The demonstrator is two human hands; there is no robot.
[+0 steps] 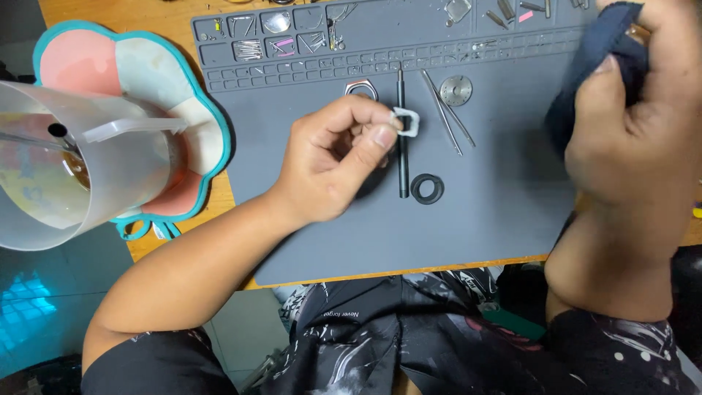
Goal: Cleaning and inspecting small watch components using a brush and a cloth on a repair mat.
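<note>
Here, over the grey silicone work mat, the right hand is bunched around a soft dark-blue cloth; the left hand pinches a small, light-looking white plastic frame by its edge, likely fragile.

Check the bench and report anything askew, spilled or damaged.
Nothing stands out. The left hand pinches a small white frame over the grey mat; the right hand holds a dark cloth. The screwdriver, black ring and tweezers lie flat, unspilled.
</note>
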